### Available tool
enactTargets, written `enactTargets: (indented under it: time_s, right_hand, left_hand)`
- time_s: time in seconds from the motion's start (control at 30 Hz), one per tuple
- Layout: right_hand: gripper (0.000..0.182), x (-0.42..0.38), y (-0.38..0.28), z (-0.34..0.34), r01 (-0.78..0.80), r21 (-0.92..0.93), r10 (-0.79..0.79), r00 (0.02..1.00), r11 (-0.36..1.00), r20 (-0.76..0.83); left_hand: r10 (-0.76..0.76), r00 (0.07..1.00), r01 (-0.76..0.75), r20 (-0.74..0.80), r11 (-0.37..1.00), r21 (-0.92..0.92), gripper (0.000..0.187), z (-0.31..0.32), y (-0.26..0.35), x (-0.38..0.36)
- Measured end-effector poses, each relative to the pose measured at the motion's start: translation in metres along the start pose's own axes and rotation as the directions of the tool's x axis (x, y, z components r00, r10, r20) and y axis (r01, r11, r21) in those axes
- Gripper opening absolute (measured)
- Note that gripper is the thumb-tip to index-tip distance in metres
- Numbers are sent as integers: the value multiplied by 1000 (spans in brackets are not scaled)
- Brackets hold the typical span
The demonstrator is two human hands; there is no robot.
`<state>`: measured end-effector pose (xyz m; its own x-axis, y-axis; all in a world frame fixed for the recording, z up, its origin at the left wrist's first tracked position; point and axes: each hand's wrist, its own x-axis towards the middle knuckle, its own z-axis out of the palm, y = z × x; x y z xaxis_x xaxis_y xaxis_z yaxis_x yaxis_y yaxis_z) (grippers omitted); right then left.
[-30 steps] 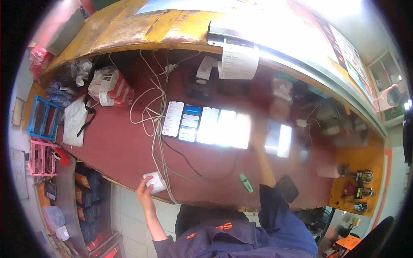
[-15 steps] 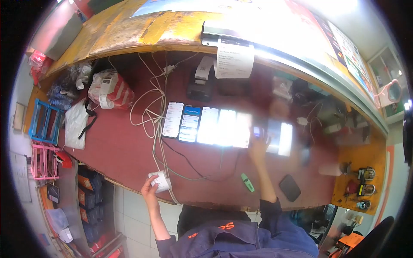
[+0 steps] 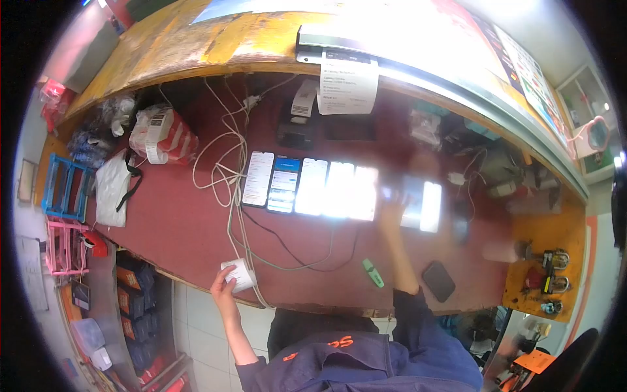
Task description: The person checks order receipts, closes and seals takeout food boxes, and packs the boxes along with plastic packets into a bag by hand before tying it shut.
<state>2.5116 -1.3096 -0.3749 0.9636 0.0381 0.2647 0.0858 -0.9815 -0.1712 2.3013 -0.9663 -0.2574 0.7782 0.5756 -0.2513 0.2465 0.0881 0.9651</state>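
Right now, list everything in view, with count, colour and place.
Table: one, dark red, centre
Lit phones: five, white and blue screens, in a row mid-table
More lit screens: white, beyond the right hand, count unclear
Marker: one, green, near edge
Flat object: one, black, right of marker
Cables: several, white, black and green, left of and below phones
Printed sheet: one, white, hanging above phones
Bag: one, red-and-white, back left
Racks: two, blue and pink, far left
Paper item: one, white, in left hand
Hands: two, bare; left at near edge, right by phones, blurred
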Motion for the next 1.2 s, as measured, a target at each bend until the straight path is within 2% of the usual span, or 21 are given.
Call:
enactTargets:
  time_s: [0.13,0.23,0.57,0.67,0.77,0.87,0.93,1.03,1.2]
  right_hand:
    - [56,11,1,8,2,-64,5,994,998,108]
    - [58,12,7,17,27,-65,-26,999,998,20]
    - [62,8,10,17,27,-42,-27,1000,999,-2]
    - [61,7,5,5,30,-51,-27,998,998,48]
    - [59,-7,2,-2,5,-33,-3,999,999,47]
    - [56,-27,3,-7,43,-62,-39,997,997,61]
    - [47,-37,-9,-27,-37,55,30,991,998,130]
    - [37,-51,-10,-25,-38,111,29,996,993,85]
    - [31,-65,-17,-27,-46,121,31,992,992,123]
  left_hand:
    - [12,1000,-12,-22,1000,3,29,-6,-3,-1]
    - [5,999,-5,-46,1000,-3,29,-9,-5,-4]
    - [-13,999,11,-46,1000,-26,30,-8,-6,-8]
    - [6,999,-6,-47,1000,-8,30,-13,-10,-8]
    - [17,998,-19,-67,999,-28,30,-17,-12,-10]
    - [17,996,-19,-89,1000,-21,30,-20,-12,-13]
    - [13,995,-14,-96,1000,-14,30,-21,-10,-15]
    - [5,995,-7,-103,1000,-23,29,-26,-11,-18]
    - [30,993,-37,-115,998,-58,29,-39,-14,-23]
